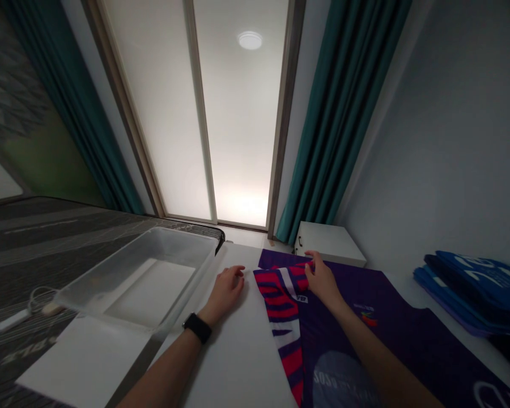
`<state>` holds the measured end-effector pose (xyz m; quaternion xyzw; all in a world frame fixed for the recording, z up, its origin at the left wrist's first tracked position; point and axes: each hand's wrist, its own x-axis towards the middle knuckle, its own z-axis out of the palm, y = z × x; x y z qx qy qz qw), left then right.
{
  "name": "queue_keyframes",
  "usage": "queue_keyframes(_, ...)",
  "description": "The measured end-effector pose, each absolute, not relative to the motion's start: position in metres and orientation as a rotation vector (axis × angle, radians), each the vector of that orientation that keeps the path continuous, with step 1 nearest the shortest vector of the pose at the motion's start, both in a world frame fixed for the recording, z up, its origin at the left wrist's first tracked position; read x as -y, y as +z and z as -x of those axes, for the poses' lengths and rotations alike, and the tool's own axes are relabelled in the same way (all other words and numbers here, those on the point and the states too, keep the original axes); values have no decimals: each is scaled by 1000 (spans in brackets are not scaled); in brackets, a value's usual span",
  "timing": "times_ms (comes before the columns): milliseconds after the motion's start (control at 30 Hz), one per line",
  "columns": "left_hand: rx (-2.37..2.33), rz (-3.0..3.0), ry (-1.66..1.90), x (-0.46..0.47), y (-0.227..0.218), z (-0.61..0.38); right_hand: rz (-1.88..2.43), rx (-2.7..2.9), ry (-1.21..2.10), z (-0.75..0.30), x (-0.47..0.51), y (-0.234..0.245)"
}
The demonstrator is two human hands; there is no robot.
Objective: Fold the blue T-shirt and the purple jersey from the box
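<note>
A purple sports shirt (391, 334) with a red, blue and white striped sleeve (280, 300) lies spread on a white table (238, 362). My right hand (321, 277) pinches the striped sleeve near its far edge, fingers closed on the cloth. My left hand (226, 289), with a black watch on its wrist, rests on the bare table just left of the shirt, fingers loosely curled and holding nothing.
A clear plastic bin (140, 277) stands at the table's left edge, partly over a bed with a dark patterned cover (38, 238). Folded blue garments (476, 289) are stacked at the right. A small white cabinet (329, 241) stands beyond the table, by teal curtains.
</note>
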<state>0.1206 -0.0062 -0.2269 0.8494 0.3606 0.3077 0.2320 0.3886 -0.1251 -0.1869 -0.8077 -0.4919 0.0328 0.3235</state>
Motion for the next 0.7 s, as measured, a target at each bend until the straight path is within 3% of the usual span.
queue_keyframes(167,-948,-2228,858,2,-226,-125,2176,1289,60,-396,137,-198)
queue_keyframes(433,-759,-2423,731,-4,-212,-159,1666,1094,267,-396,136,-187)
queue_keyframes(700,-787,-2519,670,-5,-220,-177,2078,1152,-33,-409,147,-204)
